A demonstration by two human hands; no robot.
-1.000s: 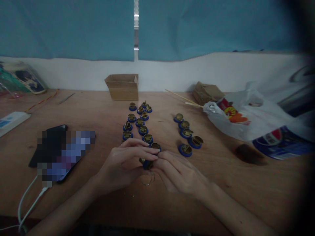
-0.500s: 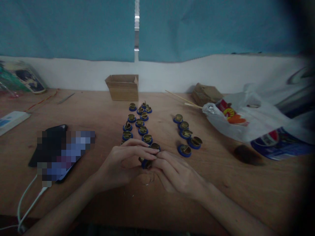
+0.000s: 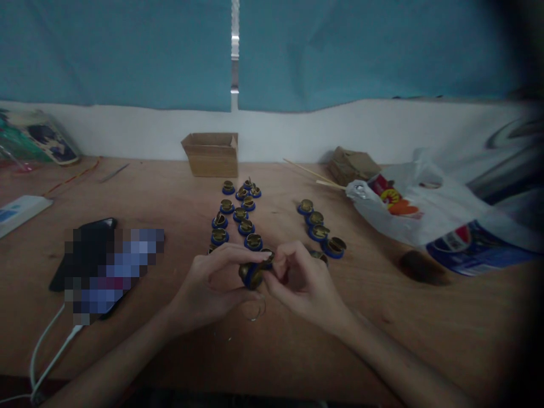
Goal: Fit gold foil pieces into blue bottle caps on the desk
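A round blue-rimmed piece with brass-coloured metal parts point(image 3: 250, 275) is held between the thumb and fingers of my left hand point(image 3: 204, 279). Thumb and fingertips of my right hand point(image 3: 308, 283) are pinched together at the right side of this piece, on its brass part. Several similar blue-and-brass pieces point(image 3: 246, 227) sit on the table beyond my hands, each with a brass disc and clip on top. A second group of these pieces point(image 3: 318, 232) lies farther right, one partly hidden by my right hand. A thin round loop point(image 3: 254, 317) lies just below the held piece.
Behind the pieces stands an open cardboard box point(image 3: 213, 158). Two phones, one dark point(image 3: 96, 224) and one lit point(image 3: 142, 249), lie left with white cables point(image 3: 51, 334). To the right are a plastic bag point(image 3: 408, 221), a blue Pepsi package point(image 3: 471, 247) and a brown packet point(image 3: 352, 164).
My right fingers have lifted and curled into a pinch at the piece, which now shows more of its brass side. My left hand has stayed nearly in place, its fingers a little more arched.
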